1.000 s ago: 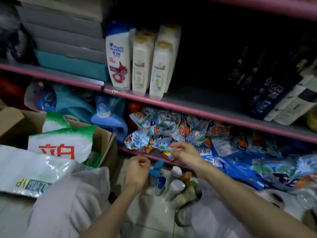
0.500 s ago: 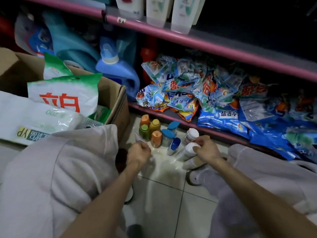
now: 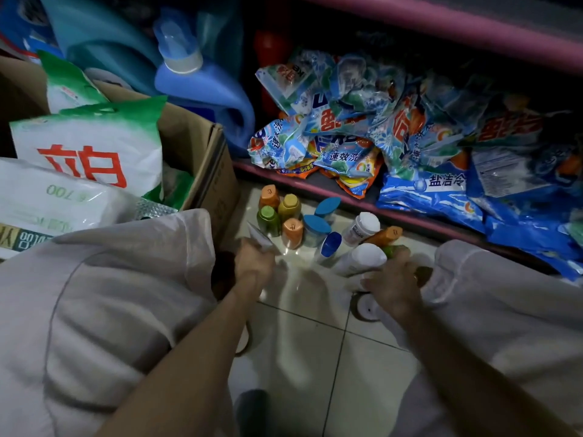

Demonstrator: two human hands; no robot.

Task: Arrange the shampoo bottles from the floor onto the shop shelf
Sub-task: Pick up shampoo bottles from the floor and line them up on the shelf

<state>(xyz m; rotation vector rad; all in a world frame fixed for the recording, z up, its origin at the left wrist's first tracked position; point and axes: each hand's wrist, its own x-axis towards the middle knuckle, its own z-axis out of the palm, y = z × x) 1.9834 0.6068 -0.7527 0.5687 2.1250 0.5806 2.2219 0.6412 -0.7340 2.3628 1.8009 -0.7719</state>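
Since a moment ago the right hand (image 3: pixel 392 283) is reaching lower, fingers curling over a green-capped bottle (image 3: pixel 394 250) among shampoo bottles (image 3: pixel 291 216) on the floor (image 3: pixel 303 335), while the left hand (image 3: pixel 254 268) is pinching a white scrap (image 3: pixel 259 238) beside the cardboard box (image 3: pixel 208 171)

We are looking down in dim light at a pale tiled floor (image 3: pixel 293 348) with dark grout lines, its glaze catching a faint sheen. A pink-edged shop shelf (image 3: pixel 353 197) is running across above it, crowded with blue detergent packets (image 3: pixel 344 143), while an open cardboard box (image 3: pixel 205 171) of white bags is sitting at left.
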